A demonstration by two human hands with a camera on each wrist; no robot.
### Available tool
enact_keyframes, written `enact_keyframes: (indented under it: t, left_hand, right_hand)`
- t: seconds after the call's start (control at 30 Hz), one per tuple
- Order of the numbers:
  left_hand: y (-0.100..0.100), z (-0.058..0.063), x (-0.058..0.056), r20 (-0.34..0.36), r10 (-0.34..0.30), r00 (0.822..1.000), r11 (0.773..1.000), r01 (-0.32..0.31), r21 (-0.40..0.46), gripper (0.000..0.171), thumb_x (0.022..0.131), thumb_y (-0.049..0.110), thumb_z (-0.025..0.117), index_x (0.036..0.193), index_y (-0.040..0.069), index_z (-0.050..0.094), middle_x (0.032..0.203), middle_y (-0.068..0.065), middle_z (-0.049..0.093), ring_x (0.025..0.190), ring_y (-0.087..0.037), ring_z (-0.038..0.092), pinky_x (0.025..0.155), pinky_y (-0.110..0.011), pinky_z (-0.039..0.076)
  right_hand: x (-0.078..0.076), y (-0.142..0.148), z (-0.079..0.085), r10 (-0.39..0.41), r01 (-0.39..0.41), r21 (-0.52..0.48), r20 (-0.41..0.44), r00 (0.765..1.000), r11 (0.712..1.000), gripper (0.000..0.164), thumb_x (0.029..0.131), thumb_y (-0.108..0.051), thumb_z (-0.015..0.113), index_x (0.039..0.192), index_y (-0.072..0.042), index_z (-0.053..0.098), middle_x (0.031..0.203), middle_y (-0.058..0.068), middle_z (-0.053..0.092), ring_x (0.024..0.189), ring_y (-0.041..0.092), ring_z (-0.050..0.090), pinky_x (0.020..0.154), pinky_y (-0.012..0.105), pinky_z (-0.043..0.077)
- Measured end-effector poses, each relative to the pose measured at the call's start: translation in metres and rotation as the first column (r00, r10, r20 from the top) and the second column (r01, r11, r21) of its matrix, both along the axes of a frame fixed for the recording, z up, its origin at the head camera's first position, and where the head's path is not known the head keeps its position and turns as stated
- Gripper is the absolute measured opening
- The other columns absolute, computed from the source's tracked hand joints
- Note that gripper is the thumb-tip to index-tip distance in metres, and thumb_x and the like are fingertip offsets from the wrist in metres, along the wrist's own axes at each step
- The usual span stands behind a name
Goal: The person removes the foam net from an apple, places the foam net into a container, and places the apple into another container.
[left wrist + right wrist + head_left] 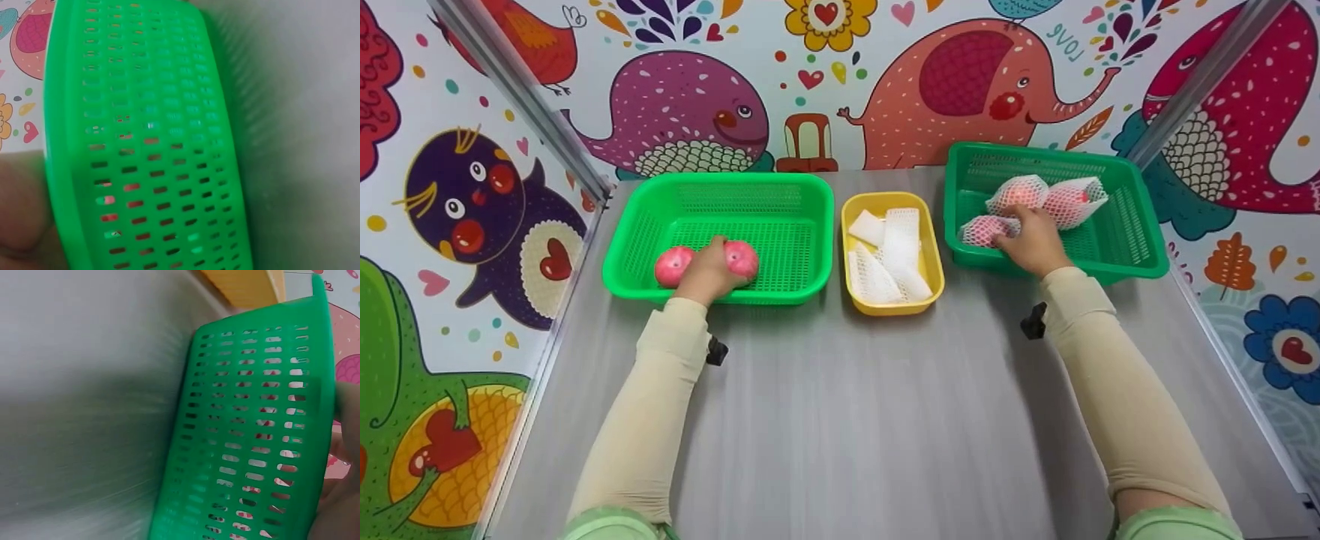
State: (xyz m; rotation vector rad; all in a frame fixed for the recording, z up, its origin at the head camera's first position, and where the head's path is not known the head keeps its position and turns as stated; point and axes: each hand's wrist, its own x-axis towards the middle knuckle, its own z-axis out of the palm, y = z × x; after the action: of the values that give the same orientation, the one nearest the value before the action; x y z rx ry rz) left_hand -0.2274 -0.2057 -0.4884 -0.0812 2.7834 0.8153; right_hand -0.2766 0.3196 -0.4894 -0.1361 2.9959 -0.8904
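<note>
In the head view, my left hand [709,273] reaches over the front rim of the bright green basket [802,202] and grips the right-hand pink round fruit [742,259] at its left side. Another pink fruit [673,265] lies just left of the hand. My right hand [1037,241] is inside the darker green basket [1140,225], its thumb and fingers at the open end of the white foam net on a wrapped fruit [984,231]. Two more net-wrapped fruits [1018,193] lie behind it. In both wrist views the basket walls mostly hide the fruits.
Between the two baskets stands a yellow tray [892,308] with several white foam nets [901,240]. All three containers stand on a grey table [870,420]. Patterned panels with cartoon animals rise at the back and sides, with metal posts [529,105] at the corners.
</note>
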Motion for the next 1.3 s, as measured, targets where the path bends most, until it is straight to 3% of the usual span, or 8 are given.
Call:
enact_keyframes:
  t: [0.17, 0.33, 0.63, 0.97, 1.17, 1.3]
  left_hand:
    - [-0.003, 0.001, 0.002, 0.003, 0.003, 1.000, 1.000, -0.003, 0.010, 0.090, 0.090, 0.023, 0.074, 0.155, -0.007, 0.019, 0.151, -0.033, 0.033, 0.140, -0.048, 0.031, 0.112, -0.060, 0.028]
    - [-0.003, 0.001, 0.001, -0.002, -0.002, 1.000, 1.000, 0.002, 0.027, 0.090, 0.088, 0.019, 0.076, 0.155, -0.007, 0.021, 0.151, -0.033, 0.034, 0.140, -0.048, 0.032, 0.112, -0.060, 0.028]
    - [-0.001, 0.001, 0.002, -0.016, 0.004, 1.000, 1.000, -0.003, 0.030, 0.092, 0.086, 0.015, 0.078, 0.156, -0.004, 0.021, 0.152, -0.031, 0.035, 0.140, -0.047, 0.033, 0.111, -0.059, 0.030]
    - [0.006, 0.012, 0.010, -0.100, -0.006, 0.995, 1.000, 0.006, -0.001, 0.088, 0.087, 0.018, 0.078, 0.155, -0.001, 0.026, 0.153, -0.029, 0.034, 0.142, -0.045, 0.030, 0.112, -0.061, 0.028]
    - [0.013, 0.024, 0.018, -0.167, -0.009, 0.986, 1.000, 0.012, 0.017, 0.083, 0.088, 0.020, 0.076, 0.155, 0.003, 0.030, 0.153, -0.026, 0.036, 0.141, -0.043, 0.034, 0.110, -0.060, 0.032]
    - [0.020, 0.033, 0.026, -0.257, -0.027, 0.966, 0.999, 0.037, 0.032, 0.079, 0.090, 0.022, 0.076, 0.155, 0.007, 0.033, 0.154, -0.022, 0.035, 0.139, -0.040, 0.036, 0.108, -0.058, 0.036]
  right_hand:
    - [-0.004, 0.000, 0.001, 0.034, -0.034, 0.002, 0.039, 0.999, 0.999, 0.054, 0.095, -0.017, 0.068, 0.140, 0.005, 0.049, 0.138, 0.028, 0.051, 0.129, 0.045, 0.043, 0.109, 0.059, 0.032]
    - [-0.006, 0.003, 0.005, 0.044, -0.042, -0.018, 0.135, 0.990, 0.999, 0.058, 0.097, -0.020, 0.067, 0.145, 0.004, 0.045, 0.144, 0.027, 0.047, 0.133, 0.045, 0.041, 0.109, 0.061, 0.031]
    - [-0.011, 0.005, 0.012, 0.014, -0.005, -0.027, 0.327, 0.945, 1.000, 0.070, 0.099, -0.037, 0.064, 0.154, -0.004, 0.036, 0.155, 0.026, 0.034, 0.140, 0.045, 0.031, 0.111, 0.066, 0.025]
    - [-0.016, 0.005, 0.016, -0.015, 0.030, -0.023, 0.470, 0.882, 0.999, 0.092, 0.092, -0.055, 0.067, 0.160, -0.012, 0.023, 0.159, 0.025, 0.025, 0.140, 0.049, 0.027, 0.107, 0.072, 0.023]
    - [-0.017, 0.005, 0.017, -0.034, 0.059, -0.036, 0.487, 0.872, 0.998, 0.098, 0.088, -0.059, 0.068, 0.162, -0.015, 0.019, 0.160, 0.023, 0.024, 0.141, 0.048, 0.026, 0.106, 0.073, 0.022]
    - [-0.020, 0.003, 0.015, -0.048, 0.072, -0.028, 0.500, 0.864, 0.997, 0.102, 0.086, -0.061, 0.068, 0.162, -0.015, 0.017, 0.161, 0.022, 0.024, 0.141, 0.048, 0.026, 0.106, 0.074, 0.023]
